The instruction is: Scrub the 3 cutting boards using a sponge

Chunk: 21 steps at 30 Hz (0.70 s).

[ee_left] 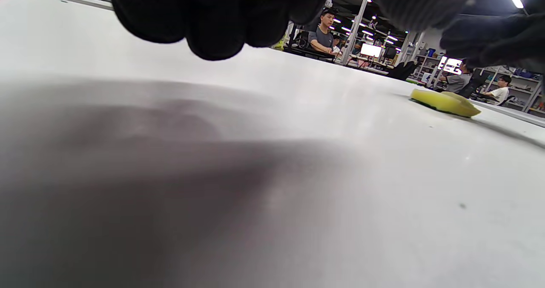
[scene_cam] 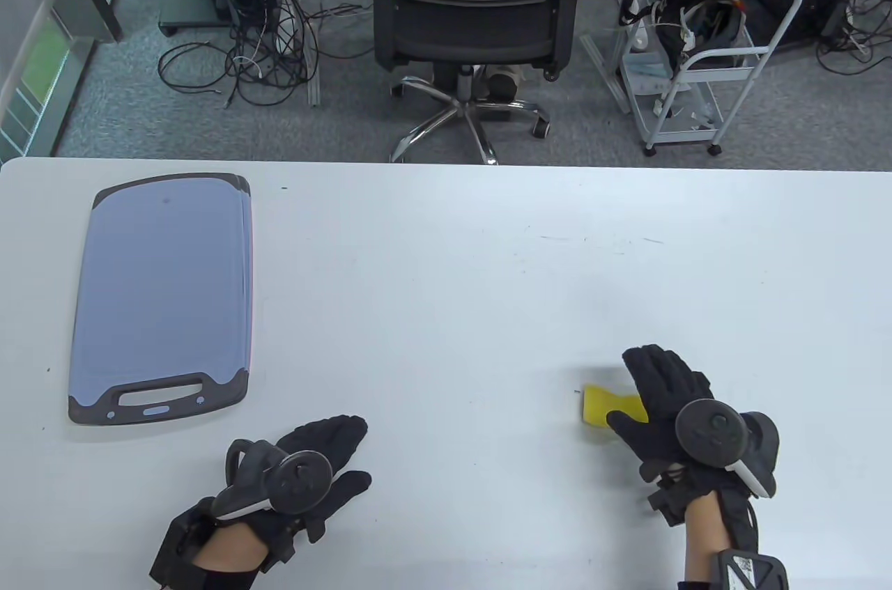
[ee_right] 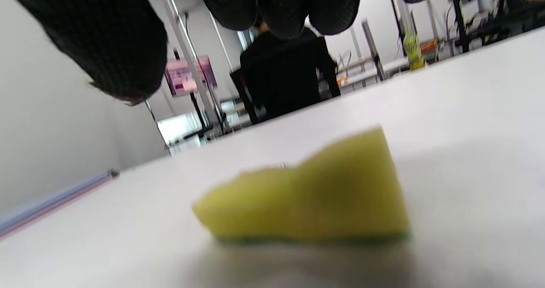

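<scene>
We've got the right hand over the sponge, fingers spread, not gripping. Left hand relaxed, empty. We should pinch both long edges, then carry it toward the cutting boards, far left of the sponge.

One sponge; perhaps three stacked cutting boards; two hands.

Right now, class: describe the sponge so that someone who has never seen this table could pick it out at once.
Start at the white table and go to its near right area, just ahead of the right hand. The sponge lies flat there beneath that hand's fingers. It is the only bright yellow thing on the table, small beside the grey cutting boards far left.
</scene>
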Tool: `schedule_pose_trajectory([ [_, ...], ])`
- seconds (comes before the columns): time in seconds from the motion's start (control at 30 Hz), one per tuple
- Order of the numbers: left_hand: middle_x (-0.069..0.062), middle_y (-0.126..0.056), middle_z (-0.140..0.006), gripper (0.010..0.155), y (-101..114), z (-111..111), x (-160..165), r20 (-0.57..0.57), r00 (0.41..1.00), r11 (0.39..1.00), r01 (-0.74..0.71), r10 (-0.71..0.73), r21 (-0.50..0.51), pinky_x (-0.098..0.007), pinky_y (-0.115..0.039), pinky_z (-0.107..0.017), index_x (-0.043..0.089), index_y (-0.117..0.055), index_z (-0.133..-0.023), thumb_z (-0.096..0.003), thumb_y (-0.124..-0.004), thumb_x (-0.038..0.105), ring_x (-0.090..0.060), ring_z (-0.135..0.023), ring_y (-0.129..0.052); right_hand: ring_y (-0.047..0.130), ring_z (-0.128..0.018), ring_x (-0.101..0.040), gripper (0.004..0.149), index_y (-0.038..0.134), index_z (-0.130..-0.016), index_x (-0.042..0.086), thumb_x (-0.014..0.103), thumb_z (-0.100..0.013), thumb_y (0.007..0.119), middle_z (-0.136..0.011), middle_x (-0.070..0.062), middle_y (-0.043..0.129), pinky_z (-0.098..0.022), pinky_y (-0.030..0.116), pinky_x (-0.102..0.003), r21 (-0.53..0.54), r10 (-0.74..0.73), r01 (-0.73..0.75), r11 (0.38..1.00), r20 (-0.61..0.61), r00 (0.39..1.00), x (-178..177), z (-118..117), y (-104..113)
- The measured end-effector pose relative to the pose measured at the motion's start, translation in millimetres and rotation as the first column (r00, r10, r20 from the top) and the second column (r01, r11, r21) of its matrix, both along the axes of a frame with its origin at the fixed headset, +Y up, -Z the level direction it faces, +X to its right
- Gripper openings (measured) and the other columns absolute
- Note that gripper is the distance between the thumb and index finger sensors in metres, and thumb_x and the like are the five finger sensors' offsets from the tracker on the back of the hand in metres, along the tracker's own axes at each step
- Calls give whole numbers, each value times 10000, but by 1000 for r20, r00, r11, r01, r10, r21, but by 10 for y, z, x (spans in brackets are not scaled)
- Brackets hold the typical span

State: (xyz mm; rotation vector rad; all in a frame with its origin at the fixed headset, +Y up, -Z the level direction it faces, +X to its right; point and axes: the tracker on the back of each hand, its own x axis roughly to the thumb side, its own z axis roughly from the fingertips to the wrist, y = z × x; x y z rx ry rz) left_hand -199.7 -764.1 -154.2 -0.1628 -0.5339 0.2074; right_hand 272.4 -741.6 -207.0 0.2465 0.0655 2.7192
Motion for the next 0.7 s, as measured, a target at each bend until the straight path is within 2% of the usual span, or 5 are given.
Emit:
schedule_pose_trajectory([
  [0.13, -162, -696, -1130, 822, -17, 1, 6, 13, 1000, 1000, 3, -3, -13, -573, -731, -692, 166, -537, -1148, -497, -717, 635, -409, -966, -811, 489, -1041, -369, 860, 469, -1101, 219, 496, -412, 903, -1136, -103, 485, -704, 413, -684, -21, 178, -179, 984, -50, 983, -168, -88, -254],
  [0.27, -161, -698, -1128, 823, -23, -3, -9, 14, 1000, 1000, 0, 0, -20, -572, -732, -691, 165, -537, -1148, -496, -717, 635, -411, -964, -812, 629, -986, -343, 792, 499, -1088, 221, 510, -440, 850, -1103, -92, 571, -693, 528, -638, -27, 337, -339, 940, -58, 940, -284, -146, -385],
  [0.43, -161, -703, -1125, 822, -20, 2, -18, 16, 1000, 1000, 4, -3, -18, -570, -736, -690, 165, -540, -1146, -496, -715, 636, -409, -961, -816, 787, -850, -320, 732, 598, -1055, 196, 502, -440, 851, -997, -101, 736, -629, 674, -559, 62, 315, -314, 947, -1, 949, -291, -79, -327],
  [0.57, -163, -709, -1122, 822, 15, -4, -104, -14, 1000, 1000, 3, -3, 2, -571, -738, -687, 164, -543, -1146, -495, -717, 634, -410, -959, -819, 791, -835, -330, 742, 607, -1054, 183, 511, -435, 853, -992, -115, 737, -616, 684, -550, 97, 210, -214, 972, 42, 977, -208, 33, -256],
  [0.7, -166, -697, -1128, 823, 82, -59, -323, -117, 993, 999, -8, 12, 32, -580, -724, -693, 164, -535, -1148, -496, -721, 629, -420, -968, -802, 795, -829, -325, 748, 611, -1053, 179, 521, -433, 853, -989, -118, 739, -610, 693, -541, 155, 165, -175, 972, 74, 983, -117, 183, -136],
])
